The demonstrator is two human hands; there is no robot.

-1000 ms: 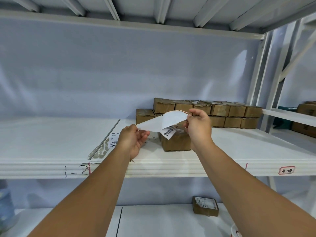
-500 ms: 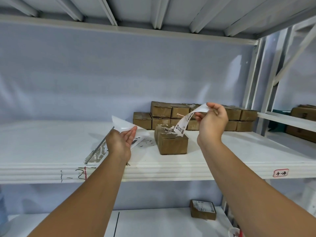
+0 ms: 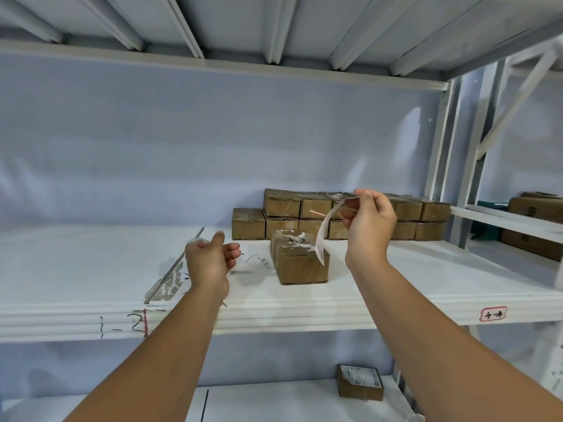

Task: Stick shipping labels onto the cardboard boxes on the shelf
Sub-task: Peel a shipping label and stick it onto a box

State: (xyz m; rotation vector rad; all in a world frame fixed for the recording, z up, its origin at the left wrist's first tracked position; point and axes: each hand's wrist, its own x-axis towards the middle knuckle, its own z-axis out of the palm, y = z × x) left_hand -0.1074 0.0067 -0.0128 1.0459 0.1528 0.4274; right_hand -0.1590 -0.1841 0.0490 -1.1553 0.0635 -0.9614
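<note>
My right hand (image 3: 369, 226) is raised over the shelf (image 3: 304, 315), thumb and fingers pinching the top end of a label (image 3: 324, 229). The label curls down, its lower end hanging just above the right edge of the front box (image 3: 300, 264), which stands apart, in front of the stack (image 3: 304, 208) of boxes at the back. My left hand (image 3: 210, 263) sits low to the left with fingers loosely curled; white paper blurs beside it, and I cannot tell if I grip it.
</note>
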